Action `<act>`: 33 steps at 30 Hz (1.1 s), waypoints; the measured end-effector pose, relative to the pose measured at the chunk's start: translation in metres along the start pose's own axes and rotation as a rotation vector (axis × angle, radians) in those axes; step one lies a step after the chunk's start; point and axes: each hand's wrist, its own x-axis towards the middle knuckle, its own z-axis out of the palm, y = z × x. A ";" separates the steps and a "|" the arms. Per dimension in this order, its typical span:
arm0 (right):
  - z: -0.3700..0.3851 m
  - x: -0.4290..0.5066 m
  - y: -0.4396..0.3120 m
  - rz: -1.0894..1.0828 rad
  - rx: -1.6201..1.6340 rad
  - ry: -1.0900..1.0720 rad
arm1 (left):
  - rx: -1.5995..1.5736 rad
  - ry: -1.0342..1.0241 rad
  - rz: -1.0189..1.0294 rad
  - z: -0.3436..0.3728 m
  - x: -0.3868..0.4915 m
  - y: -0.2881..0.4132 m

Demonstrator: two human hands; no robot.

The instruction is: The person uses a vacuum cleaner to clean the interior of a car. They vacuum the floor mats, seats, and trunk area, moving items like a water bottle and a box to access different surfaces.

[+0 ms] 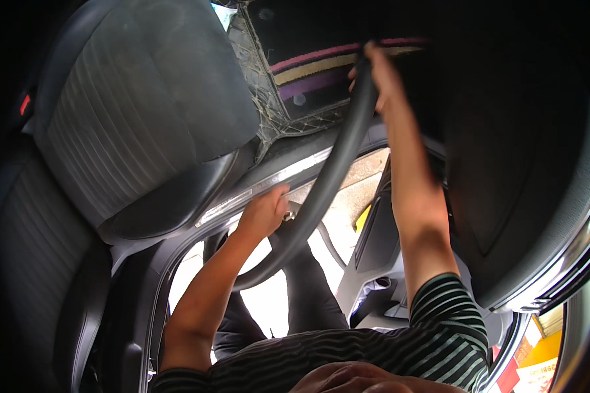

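Note:
My right hand (pixel 379 81) grips the upper end of a thick black hose (pixel 319 196). It reaches over the dark floor mat (pixel 300 73) with pink, tan and purple stripes; the hand is blurred, and the end of the hose is lost against the dark floor. From there the hose curves down in front of me, past my left forearm. Over the door sill (pixel 255 191), my left hand (pixel 263 211) is closed around a small metal fitting (pixel 289 215), most of which is hidden. A thinner dark hose (pixel 330 243) bends below it.
A ribbed dark car seat (pixel 147 108) fills the left side. Quilted trim (pixel 270 110) edges the mat. To the right are the dashboard (pixel 516 196) and the open door (pixel 378 245) with a storage pocket. Pale ground (pixel 366 172) shows past the sill.

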 end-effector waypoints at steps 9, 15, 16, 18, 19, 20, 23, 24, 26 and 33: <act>0.049 -0.045 0.123 0.070 0.036 -0.306 | -0.150 0.420 -0.439 0.000 0.219 0.044; -0.053 0.082 -0.013 -0.549 -0.167 0.373 | 0.114 0.408 -0.403 0.010 0.223 0.046; -0.058 0.113 -0.037 -0.605 -0.247 0.524 | 0.109 0.380 -0.412 0.010 0.223 0.046; -0.040 0.155 -0.054 -0.520 -0.448 0.494 | 0.078 0.367 -0.473 0.008 0.226 0.044; -0.022 0.162 -0.049 -0.447 -0.543 0.450 | 0.068 0.363 -0.494 0.006 0.228 0.042; 0.000 0.158 -0.035 -0.420 -0.611 0.423 | 0.088 0.394 -0.479 0.003 0.231 0.040; 0.047 0.105 0.028 -0.371 -0.484 0.277 | 0.039 0.376 -0.471 -0.005 0.240 0.033; 0.049 0.080 0.045 -0.381 -0.411 0.227 | -0.012 0.391 -0.480 -0.006 0.242 0.031; 0.025 0.034 0.064 -0.122 -0.040 -0.202 | -0.084 0.401 -0.466 -0.006 0.244 0.026; -0.007 -0.012 0.074 -0.001 0.061 0.412 | -0.326 0.462 -0.433 0.002 0.248 0.018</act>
